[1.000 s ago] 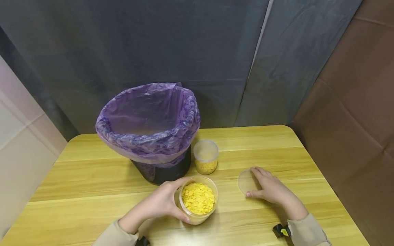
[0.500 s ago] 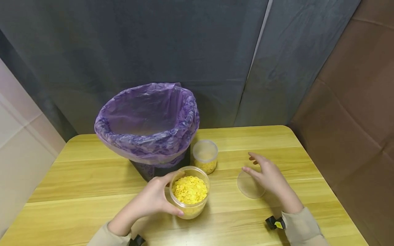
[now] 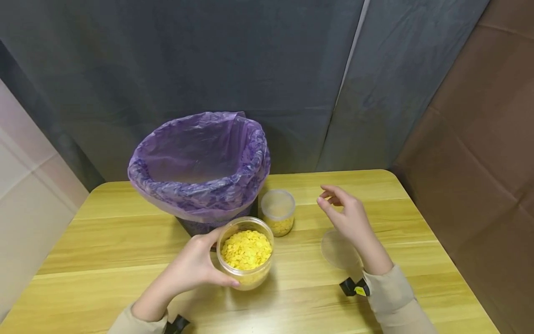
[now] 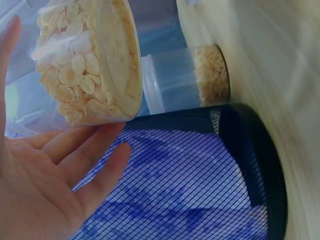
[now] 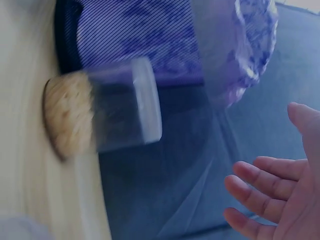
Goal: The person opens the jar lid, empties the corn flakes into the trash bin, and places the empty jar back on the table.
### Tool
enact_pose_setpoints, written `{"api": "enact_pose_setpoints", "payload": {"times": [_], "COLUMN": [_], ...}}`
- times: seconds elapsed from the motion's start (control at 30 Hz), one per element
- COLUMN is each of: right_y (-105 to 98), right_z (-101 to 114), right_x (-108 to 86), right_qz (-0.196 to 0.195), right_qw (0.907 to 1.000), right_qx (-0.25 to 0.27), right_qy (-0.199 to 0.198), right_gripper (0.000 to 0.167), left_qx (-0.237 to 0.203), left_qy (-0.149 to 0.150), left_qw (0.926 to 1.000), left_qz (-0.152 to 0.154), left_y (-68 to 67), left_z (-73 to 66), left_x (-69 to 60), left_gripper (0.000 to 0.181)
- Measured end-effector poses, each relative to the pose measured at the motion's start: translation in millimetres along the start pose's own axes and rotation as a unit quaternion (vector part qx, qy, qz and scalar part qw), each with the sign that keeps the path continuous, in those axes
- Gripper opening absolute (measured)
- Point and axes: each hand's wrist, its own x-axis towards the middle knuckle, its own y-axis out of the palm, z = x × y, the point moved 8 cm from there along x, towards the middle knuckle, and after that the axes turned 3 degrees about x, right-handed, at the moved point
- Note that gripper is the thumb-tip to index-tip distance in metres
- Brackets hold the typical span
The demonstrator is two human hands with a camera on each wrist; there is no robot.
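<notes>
My left hand (image 3: 192, 264) grips a clear, lidless plastic jar (image 3: 246, 257) filled with yellow flakes, thumb on the near side and fingers round the far side. In the left wrist view the jar (image 4: 90, 60) hangs above the table, in front of the mesh bin. My right hand (image 3: 348, 218) is in the air with loosely bent fingers and holds nothing. Below its wrist a clear round lid (image 3: 335, 250) lies flat on the table. To the left of that hand stands a second, smaller clear jar (image 3: 278, 211), lidded and partly filled with flakes.
A black mesh bin (image 4: 250, 150) with a purple bag (image 3: 196, 195) folded over its rim stands on the wooden table (image 3: 125, 287), behind the held jar. Dark cloth (image 3: 233, 55) hangs behind the table. A brown panel (image 3: 479, 139) borders the right side.
My left hand has lifted the full jar and carried it left and toward the bin. The right hand has let go of the lid and moved up and left toward the smaller jar.
</notes>
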Motion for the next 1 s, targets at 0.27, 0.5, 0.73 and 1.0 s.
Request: {"api": "enact_pose_setpoints", "payload": {"times": [0.27,0.5,0.73,1.0], "right_y": [5,8,14,27], "right_z": [30,54,69,78], "right_x": [21.3,42.4,61.9,76.9], "right_qz": [0.009,0.028,0.051,0.083], "right_qw": [0.9995,0.9983,0.9962,0.9891], "right_qx": [0.029,0.048,0.069,0.122], "right_qy": [-0.005,-0.017,-0.017,0.007], "right_gripper": [0.038,0.039,0.044,0.047], "left_qx": [0.015,0.022,0.023,0.048], "left_qy": [0.012,0.014,0.02,0.025], "left_qw": [0.9996,0.9991,0.9985,0.9961], "left_qz": [-0.022,-0.034,-0.046,-0.07], "left_y": [-15.2,-25.7,-35.8,-46.8], "left_z": [-4.5,-6.3,-9.6,-12.9], "left_x": [-3.7,-8.3,-11.5,-16.9], "left_gripper": [0.111,0.111,0.11,0.109]}}
